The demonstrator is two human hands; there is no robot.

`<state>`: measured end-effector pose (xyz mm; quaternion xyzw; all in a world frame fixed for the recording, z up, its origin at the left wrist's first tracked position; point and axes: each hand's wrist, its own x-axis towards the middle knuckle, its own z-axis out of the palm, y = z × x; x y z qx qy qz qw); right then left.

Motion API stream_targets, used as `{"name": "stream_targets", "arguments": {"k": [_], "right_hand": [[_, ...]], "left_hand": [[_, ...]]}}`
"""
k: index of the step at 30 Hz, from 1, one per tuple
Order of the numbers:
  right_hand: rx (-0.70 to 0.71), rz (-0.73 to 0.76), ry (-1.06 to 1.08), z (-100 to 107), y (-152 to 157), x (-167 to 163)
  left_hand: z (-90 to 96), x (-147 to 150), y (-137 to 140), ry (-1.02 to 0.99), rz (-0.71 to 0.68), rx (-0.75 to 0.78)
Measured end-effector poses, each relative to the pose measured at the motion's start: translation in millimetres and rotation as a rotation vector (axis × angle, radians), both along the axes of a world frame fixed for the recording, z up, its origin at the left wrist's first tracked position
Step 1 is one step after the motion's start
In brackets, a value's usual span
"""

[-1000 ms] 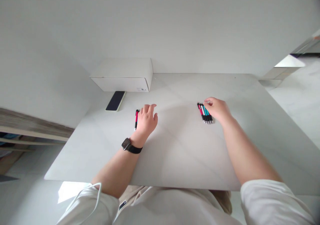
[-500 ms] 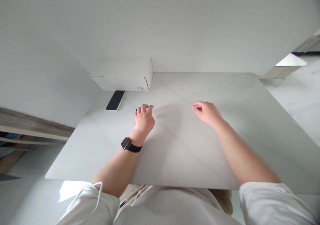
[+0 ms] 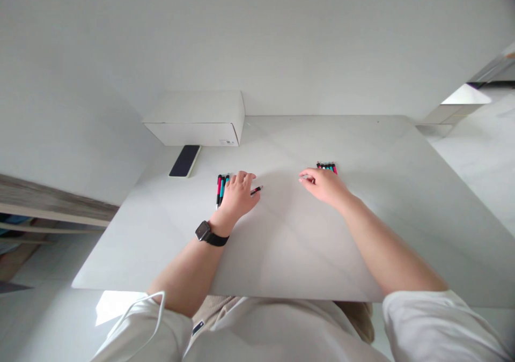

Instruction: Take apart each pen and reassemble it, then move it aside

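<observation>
My left hand (image 3: 240, 194), palm down with bent fingers, is closed on a pen (image 3: 256, 190) with a dark, partly pinkish barrel. One end of this pen sticks out to the right past the thumb. Right beside the hand, on its left, several black pens with pink and teal grips (image 3: 221, 186) lie side by side, partly covered by the fingers. My right hand (image 3: 324, 184) hovers over the table with thumb and forefinger curved and slightly apart, nothing visible between them. Just beyond its knuckles lies a row of several pink and teal pens (image 3: 327, 166), partly hidden by the hand.
A white box (image 3: 193, 133) stands against the wall at the back left of the white table (image 3: 298, 249). In front of the box lies a phone (image 3: 185, 161) with a dark screen. A black watch (image 3: 203, 231) is on my left wrist.
My left hand has shifted slightly right, with a pen now showing past its thumb. My right hand has moved left and a little nearer, uncovering the row of pens behind it.
</observation>
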<state>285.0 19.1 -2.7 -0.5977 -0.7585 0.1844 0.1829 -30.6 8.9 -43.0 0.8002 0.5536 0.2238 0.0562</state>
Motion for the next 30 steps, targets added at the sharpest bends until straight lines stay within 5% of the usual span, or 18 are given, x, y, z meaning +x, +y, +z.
{"name": "stream_targets", "arguments": {"k": [3, 11, 17, 25, 30], "right_hand": [[-0.035, 0.056, -0.011, -3.3, -2.6, -6.1], [-0.174, 0.202, 0.166, -12.0, -19.6, -35.3], [-0.213, 0.236, 0.343, -15.7, -26.4, -49.7], [-0.151, -0.028, 0.637, -31.9, -5.8, -29.8], [-0.165, -0.019, 0.827, -42.4, 2.3, -22.3]], "left_hand": [[-2.5, -1.8, 1.2, 0.066, 0.073, -0.01], [11.9, 22.1, -10.2, -0.063, -0.287, -0.077], [14.2, 26.6, -13.4, -0.128, -0.371, -0.057], [11.2, 17.2, -3.2, -0.316, -0.16, -0.016], [4.5, 17.3, 0.3, -0.488, -0.111, -0.071]]}}
